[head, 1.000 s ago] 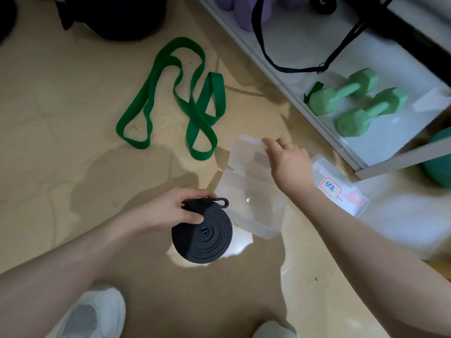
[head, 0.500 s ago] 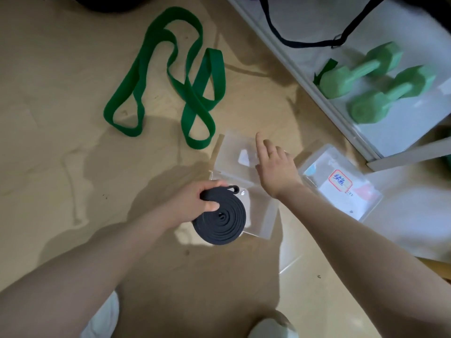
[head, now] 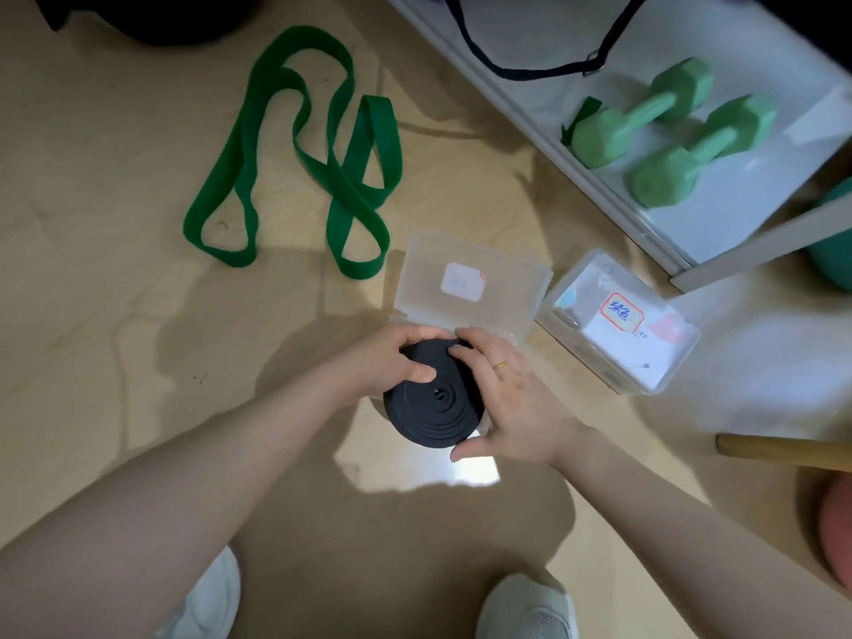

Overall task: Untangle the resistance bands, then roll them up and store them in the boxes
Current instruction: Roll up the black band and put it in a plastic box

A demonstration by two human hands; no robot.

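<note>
both your hands, left [head: 396,359] and right [head: 502,398], clasp the rolled black band [head: 431,408] over the open clear box [head: 465,292]; the green band [head: 313,154] lies tangled on the floor.

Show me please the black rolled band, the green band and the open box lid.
black rolled band [head: 433,410]: head view, coil's flat face.
green band [head: 355,186]: head view, crossing of strips.
open box lid [head: 507,288]: head view, clear panel beside label.
</note>
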